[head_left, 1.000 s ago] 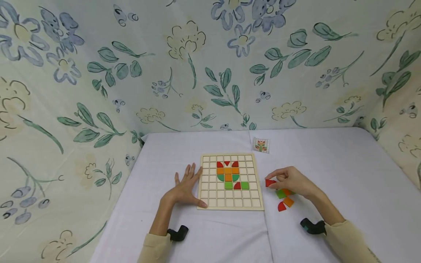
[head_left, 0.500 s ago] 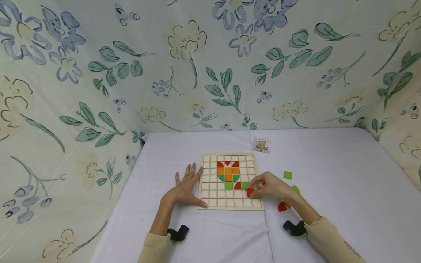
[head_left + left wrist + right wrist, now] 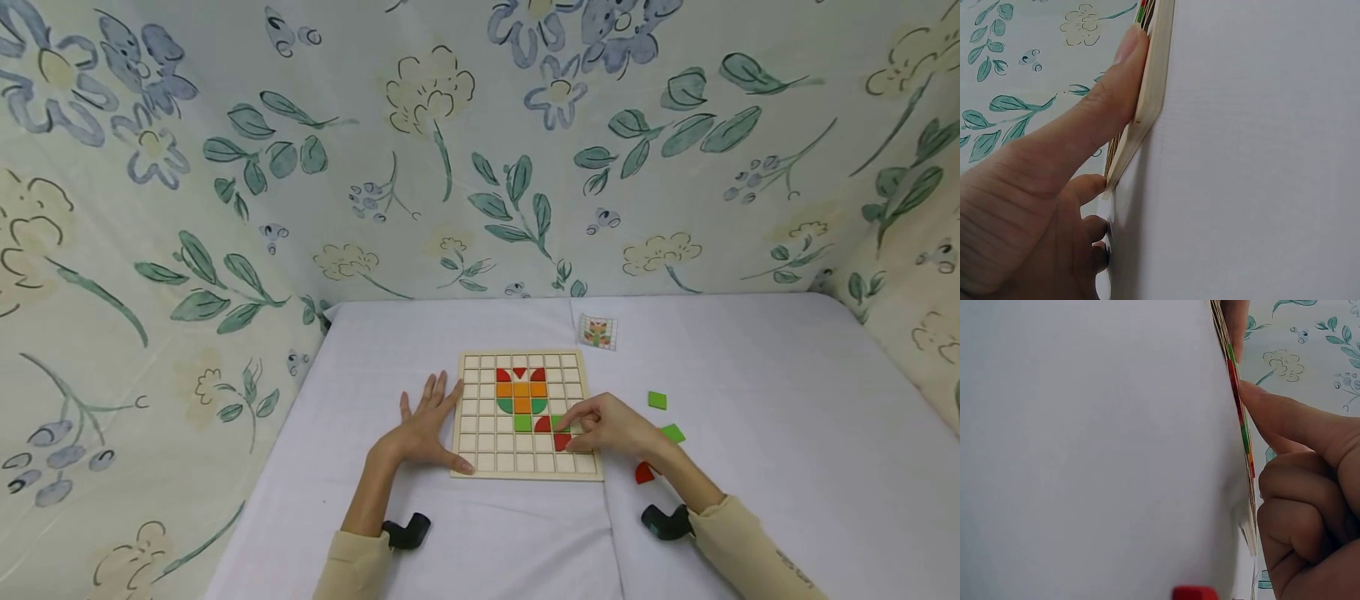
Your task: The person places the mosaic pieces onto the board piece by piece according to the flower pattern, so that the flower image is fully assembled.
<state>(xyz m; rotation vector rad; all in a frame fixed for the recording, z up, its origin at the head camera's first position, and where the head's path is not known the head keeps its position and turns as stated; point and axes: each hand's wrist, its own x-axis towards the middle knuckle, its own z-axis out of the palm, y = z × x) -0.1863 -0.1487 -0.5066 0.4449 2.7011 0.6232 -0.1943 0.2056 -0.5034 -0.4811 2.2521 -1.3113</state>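
Note:
A wooden grid board point(image 3: 480, 462) lies on the white cloth, with red, orange and green tiles forming a tulip-like pattern. My left hand point(image 3: 420, 433) rests at the board's left side, fingers spread and straight; in the left wrist view its thumb point(image 3: 1125, 53) lies along the board's edge. At the lower right of the pattern, my right hand point(image 3: 615, 429) has thumb and index finger at a red tile point(image 3: 562, 442) sitting in a cell. The index finger partly covers the green tile point(image 3: 557, 422) above it. The right thumb point(image 3: 1260, 400) touches the tiles in the right wrist view.
Loose green tiles point(image 3: 657, 400) and a red quarter-round tile point(image 3: 643, 472) lie right of the board, some partly behind the right wrist. A small pattern card point(image 3: 597, 332) is beyond the board's far right corner. Floral cloth point(image 3: 420, 167) hangs behind the table.
My right hand has carried the red tile leftward from the loose pile onto the board, where it now lies in a cell below the green tile. My left hand stays put.

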